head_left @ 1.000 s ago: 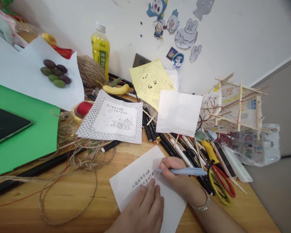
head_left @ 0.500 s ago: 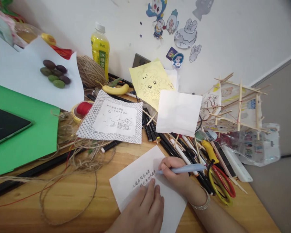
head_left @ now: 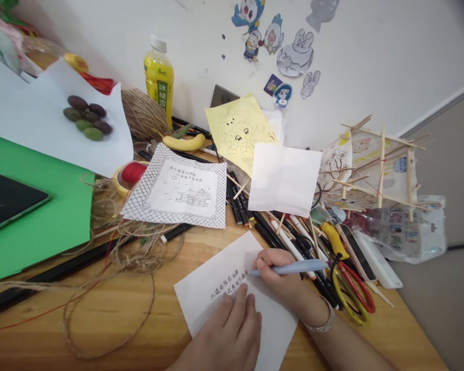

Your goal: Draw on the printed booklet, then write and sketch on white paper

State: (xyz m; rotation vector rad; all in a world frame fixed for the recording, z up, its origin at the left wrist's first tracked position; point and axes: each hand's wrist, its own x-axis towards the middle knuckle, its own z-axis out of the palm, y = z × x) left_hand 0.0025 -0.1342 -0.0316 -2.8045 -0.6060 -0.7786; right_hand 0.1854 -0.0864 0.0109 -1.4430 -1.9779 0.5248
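Note:
A white sheet of paper (head_left: 201, 278) lies on the wooden table, tilted, with two short lines of handwritten characters on it. My right hand (head_left: 280, 278) grips a light blue pen (head_left: 297, 267), its tip touching the paper at the end of the upper rows of writing. My left hand (head_left: 232, 330) rests flat on the sheet just below the writing, fingers stretched out and slightly apart. To the upper left of the sheet is a bordered drawing (head_left: 181, 193) of a pavilion with characters above it.
Pens and markers (head_left: 237, 201) crowd the table beyond the sheet, with scissors (head_left: 355, 288) at the right. Twine (head_left: 139, 257) tangles at the left, near green card (head_left: 42, 206) bearing a phone (head_left: 11, 201). A yellow bottle (head_left: 158, 77) and a stick frame (head_left: 382, 165) stand behind.
My right hand has made a little more of a character at the end of the written line, the pen shifting very slightly. My left hand stays in place.

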